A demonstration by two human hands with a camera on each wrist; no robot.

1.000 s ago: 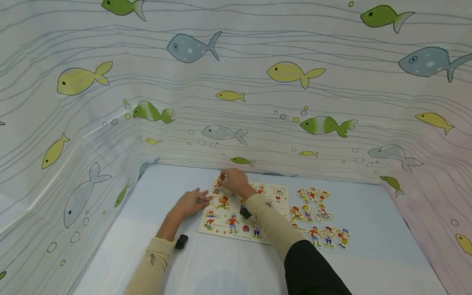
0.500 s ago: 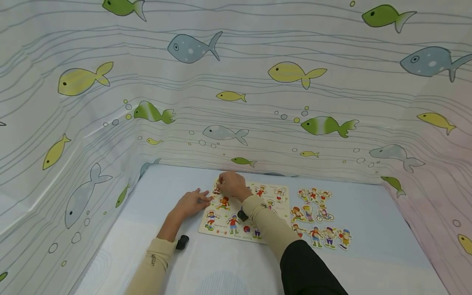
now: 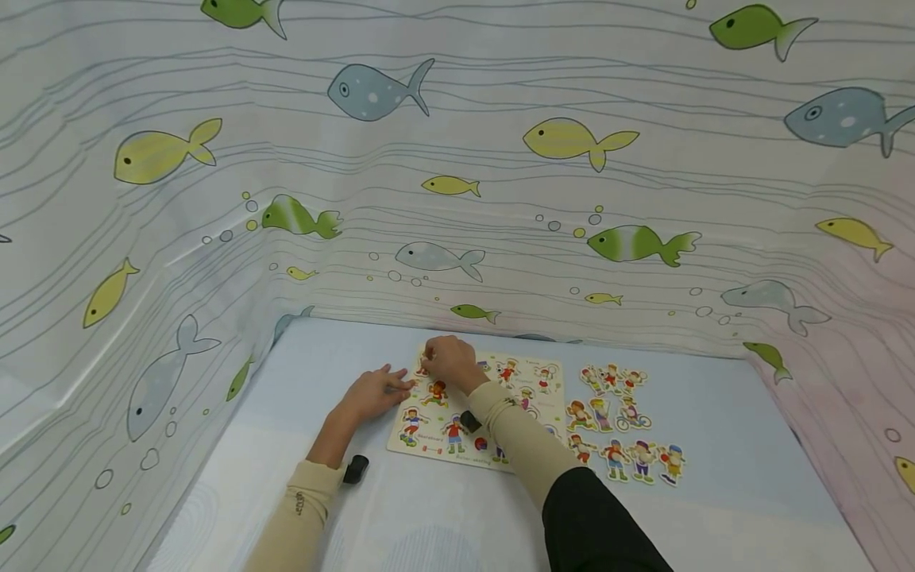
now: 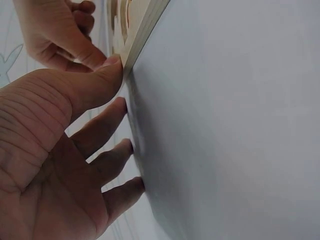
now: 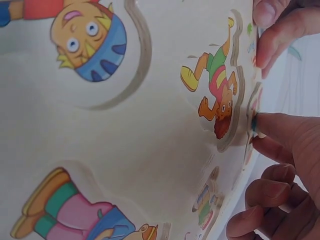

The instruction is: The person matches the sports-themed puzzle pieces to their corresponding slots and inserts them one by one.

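Note:
A pale wooden puzzle board [image 3: 443,454] with recessed pictures of children at sports lies on the table. At its far left corner my right hand [image 3: 452,361] pinches a flat puzzle piece [image 5: 254,106], seen nearly edge-on in the right wrist view. Thumb and index finger meet on the piece's small knob; the other fingers are curled below. My left hand [image 3: 372,395] rests at the board's left edge, fingers spread. In the left wrist view its thumb [image 4: 107,80] lies against the board's side and the fingertips reach the table. My right forearm hides part of the board.
Right of the board, several loose sport-figure puzzle pieces [image 3: 629,415] lie in rows on the pale table [image 3: 722,445]. A fish-printed curtain [image 3: 500,238] surrounds the table at the back and sides. Each wrist carries a small black camera [image 3: 355,469].
My right hand has come slightly lower over the board's far left corner, its forearm shifting a little to the left. The left hand keeps its place at the edge.

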